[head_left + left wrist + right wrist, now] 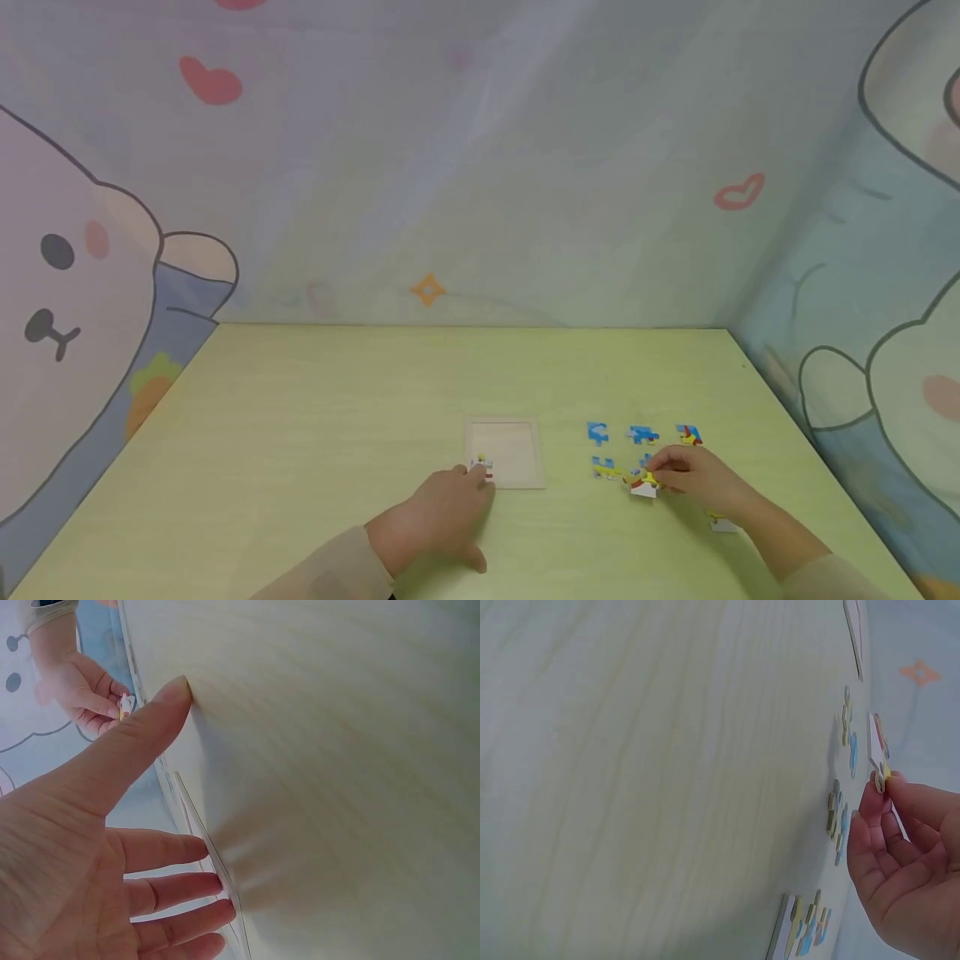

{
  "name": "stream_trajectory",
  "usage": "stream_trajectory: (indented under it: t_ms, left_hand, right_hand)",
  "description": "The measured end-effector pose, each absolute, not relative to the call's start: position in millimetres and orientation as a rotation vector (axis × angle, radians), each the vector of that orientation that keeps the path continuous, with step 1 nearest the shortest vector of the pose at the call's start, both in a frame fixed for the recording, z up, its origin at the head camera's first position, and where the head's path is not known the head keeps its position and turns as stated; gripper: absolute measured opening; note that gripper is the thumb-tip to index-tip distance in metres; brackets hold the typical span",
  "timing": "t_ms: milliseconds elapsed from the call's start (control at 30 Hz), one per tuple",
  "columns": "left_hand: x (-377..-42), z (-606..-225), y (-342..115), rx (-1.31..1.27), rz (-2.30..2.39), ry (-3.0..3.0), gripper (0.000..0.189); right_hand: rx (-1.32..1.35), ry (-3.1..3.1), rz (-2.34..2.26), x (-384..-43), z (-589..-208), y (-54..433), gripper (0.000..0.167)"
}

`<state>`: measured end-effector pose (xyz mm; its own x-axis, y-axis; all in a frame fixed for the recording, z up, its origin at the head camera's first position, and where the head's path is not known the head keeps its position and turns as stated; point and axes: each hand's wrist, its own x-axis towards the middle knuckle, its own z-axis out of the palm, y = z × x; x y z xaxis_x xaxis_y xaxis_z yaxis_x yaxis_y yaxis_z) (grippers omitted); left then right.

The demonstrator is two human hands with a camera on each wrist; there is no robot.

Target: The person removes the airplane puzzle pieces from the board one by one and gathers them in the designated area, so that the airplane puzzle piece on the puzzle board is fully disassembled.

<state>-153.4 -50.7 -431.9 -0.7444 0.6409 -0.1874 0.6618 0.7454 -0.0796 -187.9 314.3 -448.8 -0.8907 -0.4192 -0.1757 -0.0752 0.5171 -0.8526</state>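
My left hand point(448, 515) lies over the near-left corner of a shallow square puzzle tray point(536, 450), its fingers extended and thumb spread away. In the left wrist view the fingertips meet the tray's edge point(193, 814). One puzzle piece point(482, 461) sits in that corner, partly covered by the fingers. Between thumb and fingertips my right hand point(701, 482) pinches a puzzle piece point(878, 746) with yellow and red print and a white border. It is held tilted, raised over the table in the right wrist view.
Right of the tray, several loose puzzle pieces lie in rough rows, among them a blue piece point(597, 432), another blue one point(642, 434) and a red-yellow one point(688, 434). A white-edged piece point(722, 523) is near my right forearm. Cartoon-printed fabric point(480, 167) borders the table point(322, 400).
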Motion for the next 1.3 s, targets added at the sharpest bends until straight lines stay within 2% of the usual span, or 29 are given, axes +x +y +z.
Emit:
stream_trajectory:
  t_ms: [1133, 1300]
  left_hand:
    - [-153, -431, -52, 1.055, -0.232, 2.792, 0.085]
    - [-153, -434, -55, 1.061, -0.191, 2.792, 0.079]
  right_hand:
    - [-0.479, 2.441, -1.089, -174, -446, 333, 0.006]
    - [-0.493, 2.447, -1.070, -173, -447, 331, 0.006]
